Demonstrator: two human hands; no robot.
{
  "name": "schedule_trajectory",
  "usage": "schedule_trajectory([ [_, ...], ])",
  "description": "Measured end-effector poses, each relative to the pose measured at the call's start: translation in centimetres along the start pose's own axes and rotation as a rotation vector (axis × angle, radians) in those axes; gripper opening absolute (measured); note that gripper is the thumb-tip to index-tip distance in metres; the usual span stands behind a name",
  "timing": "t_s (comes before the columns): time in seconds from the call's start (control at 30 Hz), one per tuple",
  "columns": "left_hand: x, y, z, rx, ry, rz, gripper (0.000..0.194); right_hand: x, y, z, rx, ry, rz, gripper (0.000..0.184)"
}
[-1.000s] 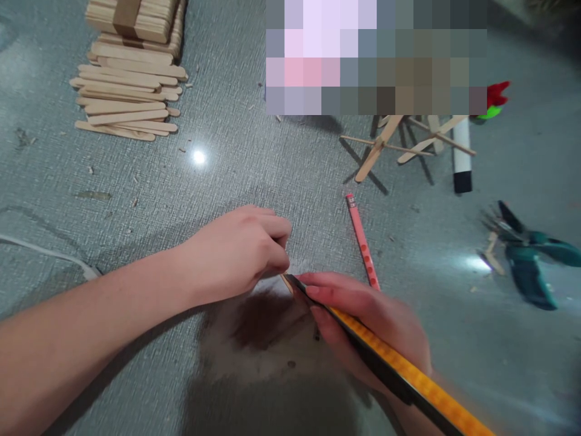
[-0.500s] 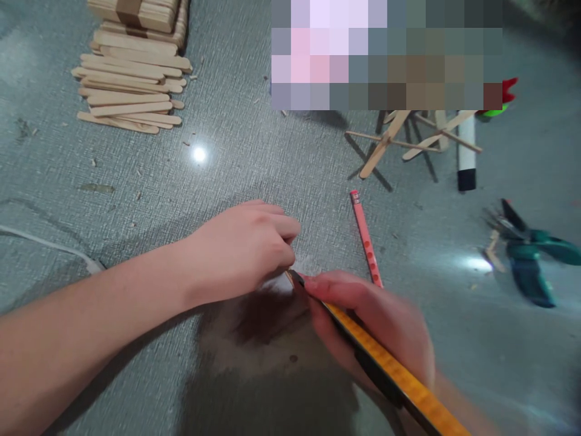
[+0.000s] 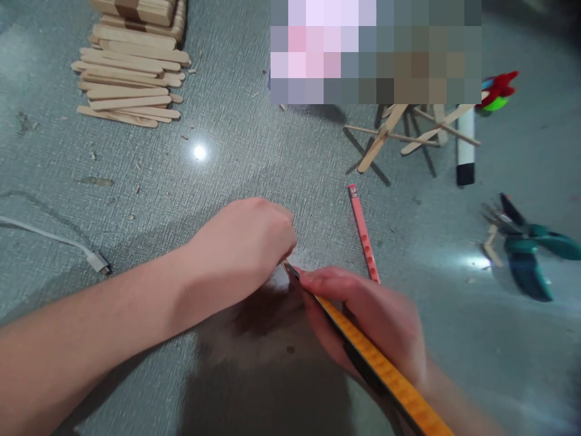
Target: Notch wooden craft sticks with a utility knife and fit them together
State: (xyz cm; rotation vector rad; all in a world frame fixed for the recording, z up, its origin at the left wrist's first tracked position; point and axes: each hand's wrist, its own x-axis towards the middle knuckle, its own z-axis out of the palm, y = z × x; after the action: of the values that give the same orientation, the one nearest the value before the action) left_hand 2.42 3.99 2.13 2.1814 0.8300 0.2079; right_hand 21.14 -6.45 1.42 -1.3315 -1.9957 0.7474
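My left hand (image 3: 245,248) is curled closed on the grey floor, its fingertips pinching something small that they hide; a sliver of wood shows at its edge. My right hand (image 3: 363,315) grips an orange and black utility knife (image 3: 376,363), whose tip sits right against the left fingertips, near a thin wooden piece (image 3: 287,270). A dark stained patch of floor (image 3: 267,339) lies under both hands. A pink pencil (image 3: 363,233) lies just beyond my right hand.
A pile of wooden craft sticks (image 3: 131,79) lies at the far left. A glued stick frame (image 3: 408,130) and a white marker (image 3: 465,148) stand at the far right, with green-handled pliers (image 3: 526,245) beside them. A white cable plug (image 3: 97,261) lies at left.
Both hands have stayed together at the same spot. The left hand's fingers have curled in tighter, and the view has shifted slightly.
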Motion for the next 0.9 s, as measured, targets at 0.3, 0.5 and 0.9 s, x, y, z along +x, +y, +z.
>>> schedule_trajectory([
  [0.3, 0.8, 1.2, -0.7, 0.079, -0.154, -0.197, 0.019, -0.1, -0.1, 0.0, -0.023, 0.029, -0.054, 0.021],
  [0.5, 1.3, 2.2, -1.5, 0.095, -0.267, -0.303, 0.02, 0.0, -0.3, -0.1, -0.033, 0.042, -0.055, 0.024],
  [0.9, 1.4, 2.2, -1.4, 0.109, -0.257, -0.306, 0.022, -0.2, 0.3, 0.0, -0.025, 0.036, -0.049, 0.025],
])
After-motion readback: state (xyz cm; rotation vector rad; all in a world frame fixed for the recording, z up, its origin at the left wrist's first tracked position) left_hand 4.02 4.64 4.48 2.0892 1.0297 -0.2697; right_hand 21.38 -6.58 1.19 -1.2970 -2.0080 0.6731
